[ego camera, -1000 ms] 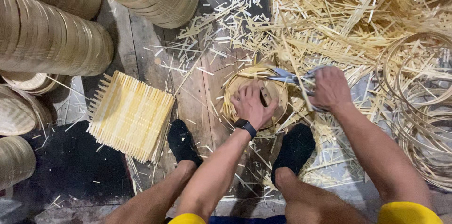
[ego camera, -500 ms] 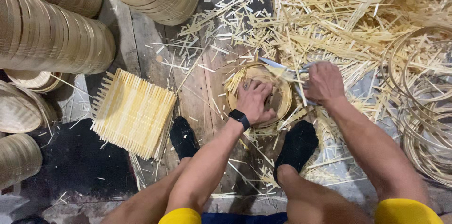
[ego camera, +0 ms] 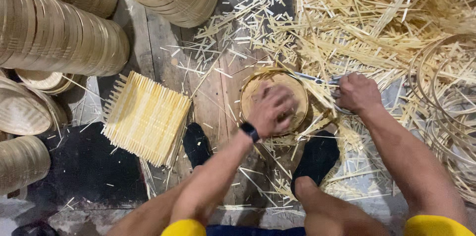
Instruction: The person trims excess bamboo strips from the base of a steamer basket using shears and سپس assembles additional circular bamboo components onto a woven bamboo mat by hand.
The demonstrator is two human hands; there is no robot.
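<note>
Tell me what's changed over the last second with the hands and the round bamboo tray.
The left hand has turned on the round bamboo tray, rotating it a little against the shears held by the right hand. Both grips stay on. The woven mat and the stacked trays are unchanged.

- Black watch (ego camera: 249,131) on the left wrist, just behind the left hand (ego camera: 270,109).
- Right hand (ego camera: 358,92) bare.
- Black socks (ego camera: 317,159).
- Yellow shorts (ego camera: 184,227); arms bare, no sleeves.

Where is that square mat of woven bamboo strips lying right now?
In the head view, the square mat lies flat on the floor, left of the left hand, below the stacked round baskets.
</note>
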